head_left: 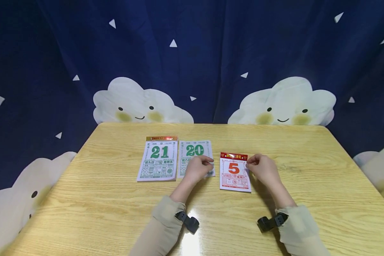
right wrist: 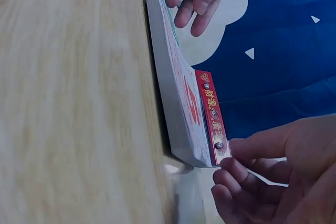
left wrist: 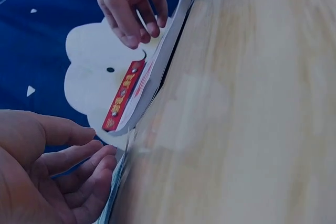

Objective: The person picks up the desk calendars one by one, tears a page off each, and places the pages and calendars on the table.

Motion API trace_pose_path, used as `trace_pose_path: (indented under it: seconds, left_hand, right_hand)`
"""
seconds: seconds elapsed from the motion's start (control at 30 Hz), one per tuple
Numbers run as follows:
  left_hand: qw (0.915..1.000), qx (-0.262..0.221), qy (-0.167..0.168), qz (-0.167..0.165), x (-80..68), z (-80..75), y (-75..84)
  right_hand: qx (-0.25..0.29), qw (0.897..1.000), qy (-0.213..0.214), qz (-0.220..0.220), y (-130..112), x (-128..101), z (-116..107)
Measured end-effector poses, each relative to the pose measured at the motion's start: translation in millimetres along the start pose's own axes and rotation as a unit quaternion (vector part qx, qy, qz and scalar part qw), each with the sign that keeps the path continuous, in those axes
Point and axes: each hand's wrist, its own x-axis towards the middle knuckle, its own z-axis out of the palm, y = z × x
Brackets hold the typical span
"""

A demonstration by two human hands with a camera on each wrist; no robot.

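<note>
A small tear-off calendar (head_left: 235, 174) with a red header strip (right wrist: 212, 114) and a large red 5 lies on the wooden table. My right hand (head_left: 263, 169) is at its right edge, fingers loosely bent and nothing visibly gripped; whether the thumb touches the pad, I cannot tell. My left hand (head_left: 198, 168) hovers left of this calendar, over a loose calendar sheet (head_left: 195, 146) with a green 20, and covers part of it. Relaxed fingers (left wrist: 79, 153) of that hand hold nothing in the left wrist view. Farther left lies a larger tear-off calendar (head_left: 158, 163) showing a green 21.
The light wooden table (head_left: 108, 209) has a back edge against a dark blue curtain (head_left: 204, 53) with clouds and white triangles. A black band with a camera (head_left: 188, 222) is on my left wrist, another wrist camera (head_left: 268, 223) on my right.
</note>
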Motion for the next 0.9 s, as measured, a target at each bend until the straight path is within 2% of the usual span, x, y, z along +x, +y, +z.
trace_pose_path:
  seconds: [0.23, 0.37, 0.57, 0.7, 0.9]
  left_hand:
    - [0.9998, 0.003, -0.020, -0.001, -0.9, 8.6, 4.9]
    - [0.9994, 0.026, -0.021, 0.005, -0.8, 11.7, 10.0]
    - [0.9957, 0.089, -0.026, -0.010, 0.5, 18.3, 17.1]
    - [0.9934, 0.112, -0.020, -0.018, 1.0, 22.2, 19.4]
    - [0.9965, 0.077, -0.004, -0.031, 0.8, 26.1, 20.7]
  right_hand:
    - [-0.006, 0.999, -0.038, 0.031, 4, -3, 2]
    - [-0.020, 0.997, -0.057, 0.047, 3, -3, 3]
    - [-0.045, 0.997, -0.047, 0.047, 3, -5, 4]
    - [-0.044, 0.997, -0.041, 0.049, 2, -5, 5]
    - [-0.035, 0.999, -0.016, 0.037, 3, -3, 8]
